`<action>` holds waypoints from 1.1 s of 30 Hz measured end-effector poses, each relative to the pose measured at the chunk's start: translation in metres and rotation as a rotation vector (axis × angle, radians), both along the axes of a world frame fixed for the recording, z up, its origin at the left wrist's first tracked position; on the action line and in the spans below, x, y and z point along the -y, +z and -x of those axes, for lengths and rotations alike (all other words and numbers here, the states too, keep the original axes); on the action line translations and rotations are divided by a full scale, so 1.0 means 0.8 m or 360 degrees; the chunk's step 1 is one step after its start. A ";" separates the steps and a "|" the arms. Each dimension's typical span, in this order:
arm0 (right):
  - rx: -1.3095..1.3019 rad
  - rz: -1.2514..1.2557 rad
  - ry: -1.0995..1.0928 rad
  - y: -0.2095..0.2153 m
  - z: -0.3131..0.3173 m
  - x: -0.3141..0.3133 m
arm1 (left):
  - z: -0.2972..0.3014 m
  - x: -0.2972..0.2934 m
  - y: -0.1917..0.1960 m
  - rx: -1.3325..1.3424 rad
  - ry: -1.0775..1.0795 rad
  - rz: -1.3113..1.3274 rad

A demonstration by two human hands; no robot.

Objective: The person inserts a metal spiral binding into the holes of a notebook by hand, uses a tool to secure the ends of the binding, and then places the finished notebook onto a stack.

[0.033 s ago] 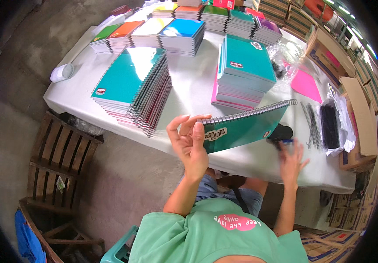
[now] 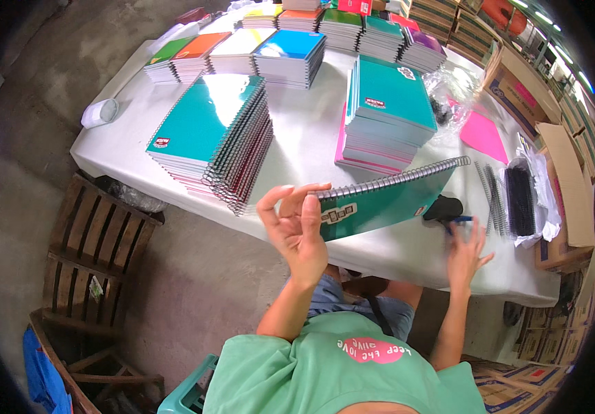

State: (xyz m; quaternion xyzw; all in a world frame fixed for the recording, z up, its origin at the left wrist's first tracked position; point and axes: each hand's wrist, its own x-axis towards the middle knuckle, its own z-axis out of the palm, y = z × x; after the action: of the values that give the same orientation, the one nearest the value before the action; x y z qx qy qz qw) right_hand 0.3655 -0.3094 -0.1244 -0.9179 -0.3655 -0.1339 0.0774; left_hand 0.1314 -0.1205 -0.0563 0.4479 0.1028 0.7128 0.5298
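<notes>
My left hand (image 2: 296, 224) pinches one end of a teal spiral notebook (image 2: 387, 203) between thumb and fingers. The notebook is tilted on its side, its coil binding along the top and its cover toward me. Close to its far right end lies a black object (image 2: 443, 208) whose kind I cannot make out, with a slim blue piece (image 2: 461, 219) beside it, perhaps a tool handle. My right hand (image 2: 468, 255), slightly blurred, is just in front of that blue piece with its fingers apart and nothing visibly held.
Spiral-bound teal notebooks (image 2: 204, 124) are stacked at left; another teal-topped stack (image 2: 390, 93) stands right of centre. Coloured notebook stacks (image 2: 287, 52) line the back. Black coils (image 2: 518, 200), a pink sheet (image 2: 483, 136) and cardboard boxes (image 2: 565, 186) are at right. A wooden chair (image 2: 97, 255) stands at left.
My right hand has shifted slightly right, its fingers moving up beside the blue piece. My left hand keeps its pinch on the notebook, which stays nearly in place.
</notes>
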 end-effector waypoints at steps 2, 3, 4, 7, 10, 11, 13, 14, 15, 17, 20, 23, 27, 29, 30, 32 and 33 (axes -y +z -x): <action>-0.0254 -0.0601 0.0075 0.003 -0.019 -0.004 | 0.016 0.002 0.007 0.0070 0.0029 0.0051; -0.0741 -0.0996 0.0340 0.014 -0.009 -0.019 | 0.024 0.003 0.011 0.0100 0.0038 0.0072; -0.1252 -0.1373 0.0613 0.029 0.020 -0.043 | 0.034 0.006 0.016 0.0194 -0.0025 0.0199; -0.1772 -0.1809 0.0948 0.022 0.068 -0.080 | 0.042 0.000 0.004 0.0334 -0.0304 0.0204; -0.2190 -0.2005 0.0760 0.036 0.089 -0.118 | 0.068 0.006 0.010 0.0423 -0.0378 0.0187; -0.2205 -0.2030 0.0907 0.048 0.093 -0.130 | 0.075 0.006 0.015 0.0453 -0.0361 0.0199; -0.2233 -0.2058 0.1198 0.077 0.102 -0.154 | 0.086 -0.002 0.027 0.0476 -0.0261 0.0193; -0.2077 -0.2000 0.1221 0.089 0.105 -0.171 | 0.089 -0.008 0.033 0.0483 -0.0179 0.0168; -0.1958 -0.1926 0.1271 0.102 0.115 -0.196 | 0.101 -0.013 0.041 0.0483 -0.0054 0.0130; -0.1615 -0.1896 0.1471 0.146 0.130 -0.242 | 0.121 -0.042 0.059 0.0345 0.0214 -0.0046; -0.1502 -0.1774 0.1683 0.202 0.156 -0.324 | 0.168 -0.111 0.073 0.0167 0.0632 -0.0178; -0.1365 -0.1459 0.1668 0.228 0.158 -0.402 | 0.176 -0.168 0.087 0.0099 0.0753 -0.0076; -0.0800 -0.1042 0.1532 0.168 0.156 -0.498 | 0.176 -0.224 0.046 -0.0700 0.1344 0.0190; -0.0729 -0.0749 0.1381 0.134 0.179 -0.506 | 0.191 -0.251 0.004 -0.0820 0.1262 0.0271; -0.0811 -0.0891 0.1406 0.128 0.184 -0.504 | 0.191 -0.249 0.004 -0.0677 0.1166 0.0302; -0.0979 -0.1174 0.1448 0.120 0.192 -0.504 | 0.189 -0.243 0.005 -0.0388 0.0972 0.0357; -0.1180 -0.1252 0.1445 0.113 0.186 -0.508 | 0.183 -0.240 0.007 -0.0381 0.0925 0.0396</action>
State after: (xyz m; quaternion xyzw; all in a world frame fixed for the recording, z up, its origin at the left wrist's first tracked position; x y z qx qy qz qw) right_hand 0.2171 0.0969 -0.0337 -0.5637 -0.5863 0.1111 0.5710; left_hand -0.0151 0.0715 -0.0505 0.4122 0.3739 0.7584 0.3392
